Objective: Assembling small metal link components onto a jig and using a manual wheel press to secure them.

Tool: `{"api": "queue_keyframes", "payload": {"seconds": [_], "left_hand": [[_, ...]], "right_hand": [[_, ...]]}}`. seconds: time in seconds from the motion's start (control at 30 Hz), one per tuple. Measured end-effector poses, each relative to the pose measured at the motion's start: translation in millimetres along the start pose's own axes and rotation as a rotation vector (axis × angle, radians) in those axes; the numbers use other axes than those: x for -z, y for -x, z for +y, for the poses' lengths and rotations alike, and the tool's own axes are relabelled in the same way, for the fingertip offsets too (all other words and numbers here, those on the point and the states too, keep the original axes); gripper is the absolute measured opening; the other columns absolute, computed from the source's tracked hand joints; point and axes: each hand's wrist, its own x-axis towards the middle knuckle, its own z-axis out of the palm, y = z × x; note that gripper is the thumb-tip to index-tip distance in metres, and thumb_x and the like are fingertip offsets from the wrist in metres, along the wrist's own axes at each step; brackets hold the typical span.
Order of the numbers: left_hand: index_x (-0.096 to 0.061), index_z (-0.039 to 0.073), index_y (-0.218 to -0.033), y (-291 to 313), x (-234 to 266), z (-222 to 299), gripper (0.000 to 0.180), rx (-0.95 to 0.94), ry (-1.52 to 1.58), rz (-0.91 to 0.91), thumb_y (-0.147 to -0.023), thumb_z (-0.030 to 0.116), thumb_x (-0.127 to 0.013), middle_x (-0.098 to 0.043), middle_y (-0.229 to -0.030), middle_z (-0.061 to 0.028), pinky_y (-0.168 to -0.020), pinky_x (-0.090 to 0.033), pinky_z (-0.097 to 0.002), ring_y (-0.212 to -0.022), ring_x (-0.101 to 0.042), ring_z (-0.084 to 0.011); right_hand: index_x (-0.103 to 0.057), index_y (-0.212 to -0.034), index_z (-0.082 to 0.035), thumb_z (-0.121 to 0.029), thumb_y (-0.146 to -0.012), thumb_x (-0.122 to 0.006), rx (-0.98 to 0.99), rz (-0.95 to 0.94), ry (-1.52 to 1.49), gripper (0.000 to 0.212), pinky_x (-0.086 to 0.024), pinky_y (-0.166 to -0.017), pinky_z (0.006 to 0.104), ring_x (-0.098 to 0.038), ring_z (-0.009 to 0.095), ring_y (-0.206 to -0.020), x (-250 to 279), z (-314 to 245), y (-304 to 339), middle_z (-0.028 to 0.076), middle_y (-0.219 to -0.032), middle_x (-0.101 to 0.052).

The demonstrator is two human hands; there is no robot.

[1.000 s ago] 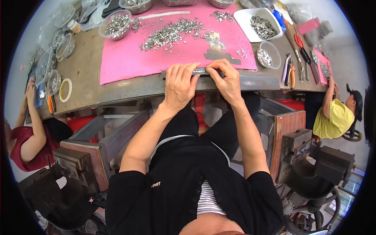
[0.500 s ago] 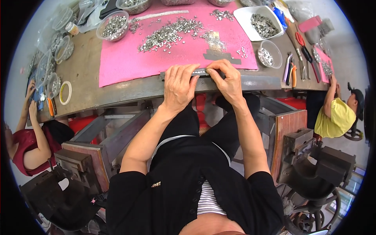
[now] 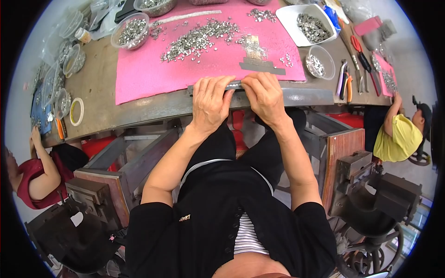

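Note:
At the front edge of the workbench, a narrow dark grey bar (image 3: 235, 86) lies crosswise, with a row of small shiny pieces showing between my hands. My left hand (image 3: 210, 103) is closed over its left part, fingers on top and thumb toward the middle. My right hand (image 3: 266, 98) pinches the bar farther right with bent fingers, which hide what they touch. Just beyond, a flat dark grey strip (image 3: 262, 68) rests on the pink mat (image 3: 143, 83). A heap of small silvery metal pieces (image 3: 199, 41) is spread across that mat.
Clear tubs of metal pieces stand around the mat, one at left (image 3: 130, 45) and one at right (image 3: 333, 65). A white tray (image 3: 288, 21) is at the back right. Pliers (image 3: 342, 78) and red-handled scissors (image 3: 356, 44) lie right. A tape roll (image 3: 82, 111) is left. Co-workers sit on both sides.
My right hand has shifted slightly left along the bar, and its fingers now cover more of the row of pieces. My left hand keeps its hold. The left co-worker's hands have moved.

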Motion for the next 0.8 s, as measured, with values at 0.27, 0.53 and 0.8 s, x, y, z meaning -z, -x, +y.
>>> {"api": "queue_keyframes", "payload": {"seconds": [0.27,0.53,0.8], "left_hand": [[-0.063,0.006,-0.124,0.8,20.3,-0.3,0.043,0.046,-0.003,-0.002,-0.085,0.012,-0.077,-0.066,-0.12,-0.012,-0.109,-0.038,-0.0494,-0.115,-0.061,-0.0318],[-0.071,0.013,-0.116,15.1,67.5,-45.4,0.048,0.184,-0.209,-0.16,-0.077,0.036,-0.085,-0.059,-0.114,-0.008,-0.096,-0.035,-0.0433,-0.106,-0.052,-0.028],[-0.071,0.009,-0.112,-39.1,4.9,10.0,0.034,0.142,0.417,-0.266,-0.079,0.009,-0.081,-0.061,-0.107,-0.0082,-0.092,-0.045,-0.0393,-0.102,-0.058,-0.0275]], "right_hand": [[-0.07,-0.115,-0.002,-0.006,-0.086,-0.075,-0.049,-0.099,-0.203,0.03,-0.049,-0.094,0.0399,-0.067,0.031,-0.106,14.5,7.3,14.6,0.012,-0.116,-0.07],[-0.065,-0.129,-0.002,-0.007,-0.078,-0.082,-0.271,-0.261,-0.334,0.053,-0.051,-0.095,0.0359,-0.066,0.028,-0.107,24.2,17.8,10.1,0.013,-0.123,-0.065],[-0.067,-0.118,0.0,-0.009,-0.077,-0.086,-0.477,-0.025,-0.291,0.046,-0.054,-0.081,0.0323,-0.064,0.019,-0.089,128.7,-6.5,66.8,0.009,-0.105,-0.064]]}}
